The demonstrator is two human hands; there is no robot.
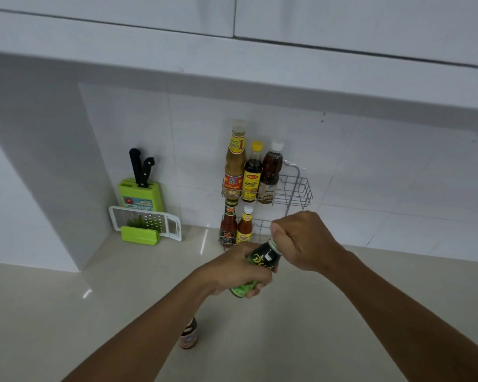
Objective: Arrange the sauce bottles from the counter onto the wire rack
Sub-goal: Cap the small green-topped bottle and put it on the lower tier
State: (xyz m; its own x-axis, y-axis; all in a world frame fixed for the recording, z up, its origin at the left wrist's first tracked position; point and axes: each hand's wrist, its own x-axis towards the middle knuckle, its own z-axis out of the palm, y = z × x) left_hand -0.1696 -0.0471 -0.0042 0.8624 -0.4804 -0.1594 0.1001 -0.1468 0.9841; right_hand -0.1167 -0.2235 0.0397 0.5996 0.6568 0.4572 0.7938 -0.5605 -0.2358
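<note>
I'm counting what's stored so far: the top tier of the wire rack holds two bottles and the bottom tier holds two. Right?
Not quite. The head view shows three bottles on the top tier of the silver wire rack: a tall tan sauce bottle, a yellow-capped dark bottle and a white-capped brown bottle. The bottom tier holds two.

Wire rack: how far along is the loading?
Five bottles already stand in the wire rack: three on the upper shelf, two on the lower. In hand: the green-labelled bottle, left hand on its body, right hand over its cap. Left: one bottle on the counter, partly hidden by the left forearm.
</note>
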